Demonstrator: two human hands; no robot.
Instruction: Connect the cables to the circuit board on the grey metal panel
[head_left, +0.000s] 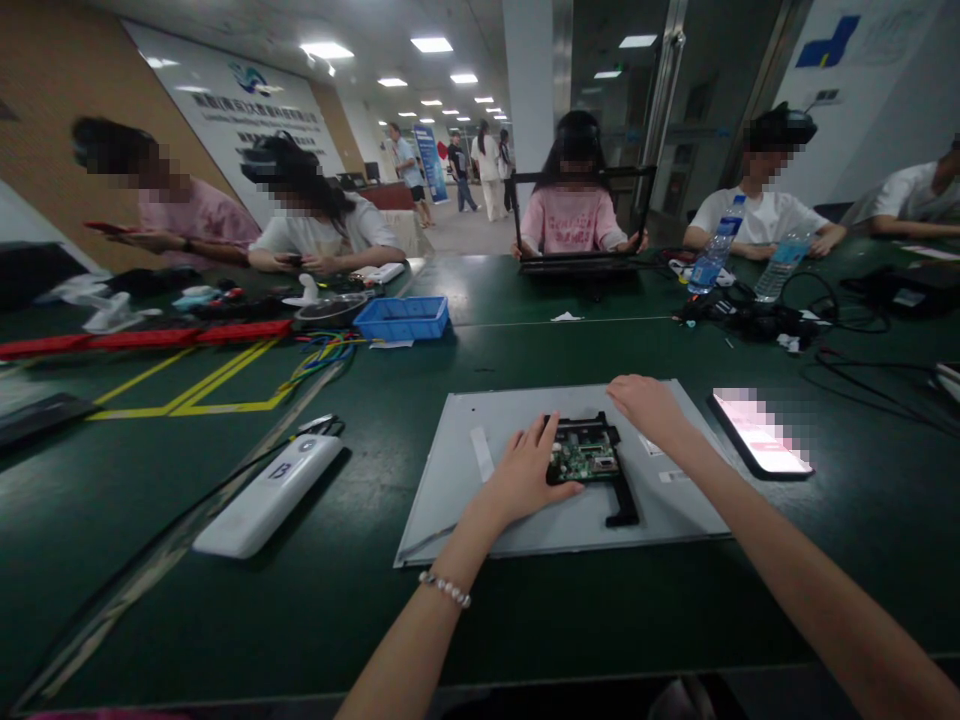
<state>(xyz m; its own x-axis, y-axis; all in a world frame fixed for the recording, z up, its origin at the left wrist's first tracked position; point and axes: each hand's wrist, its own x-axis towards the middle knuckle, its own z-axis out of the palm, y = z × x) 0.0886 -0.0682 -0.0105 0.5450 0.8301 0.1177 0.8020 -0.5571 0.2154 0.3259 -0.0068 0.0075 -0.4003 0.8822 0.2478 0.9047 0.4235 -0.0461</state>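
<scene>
While pressed on the circuit board (583,457), left hand (525,475): spread flat, nothing gripped.
Right hand (646,405): loosely open, rested on grey panel (465,500).
Risk: board may be cracked by pressure.

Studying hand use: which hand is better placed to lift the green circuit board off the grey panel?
Left, probably: the left hand touches the circuit board, thumb at its edge; the right hand rests on the grey panel beyond it.
</scene>
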